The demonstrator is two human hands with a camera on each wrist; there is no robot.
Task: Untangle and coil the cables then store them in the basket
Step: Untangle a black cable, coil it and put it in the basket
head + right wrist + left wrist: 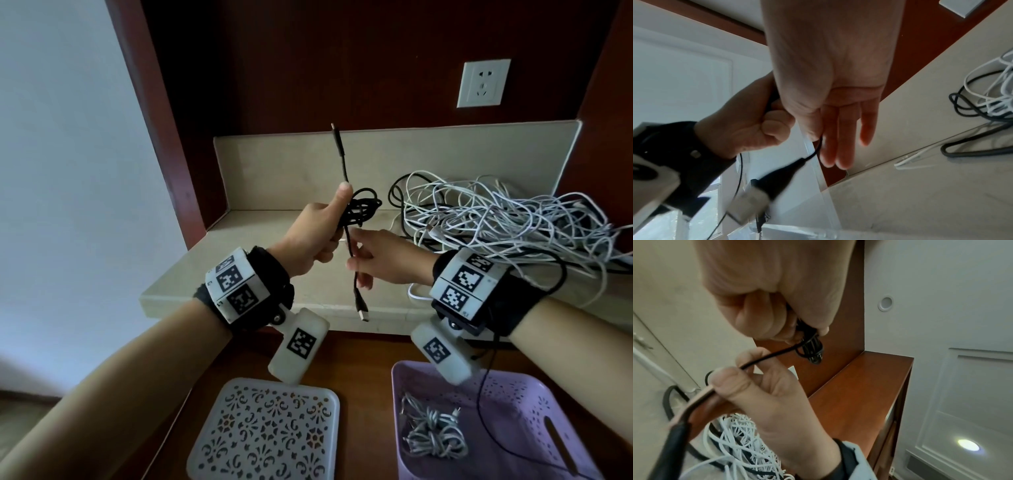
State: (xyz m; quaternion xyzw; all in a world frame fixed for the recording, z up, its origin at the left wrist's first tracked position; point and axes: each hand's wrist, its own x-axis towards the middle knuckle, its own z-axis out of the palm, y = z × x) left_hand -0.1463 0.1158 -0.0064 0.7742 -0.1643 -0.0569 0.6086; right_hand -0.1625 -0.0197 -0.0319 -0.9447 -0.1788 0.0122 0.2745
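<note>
My left hand [327, 236] grips a coiled black cable [363, 208] above the stone shelf, thumb pressed along it. One plug end [336, 135] sticks straight up. Just below, my right hand [356, 263] pinches the cable's loose tail between thumb and forefinger, and its USB plug [363, 312] dangles. The left wrist view shows the coil [811, 350] under my left hand [777, 313] and the right hand [760, 382] on the tail. In the right wrist view the right hand [818, 138] keeps its other fingers straight. A purple basket [399, 411] stands at the lower right, holding a coiled grey cable [432, 437].
A big tangle of white and black cables [496, 219] covers the right half of the beige stone shelf [239, 240]. A white perforated lid [267, 431] lies left of the basket on the wooden surface. A wall socket [483, 84] sits on the back panel.
</note>
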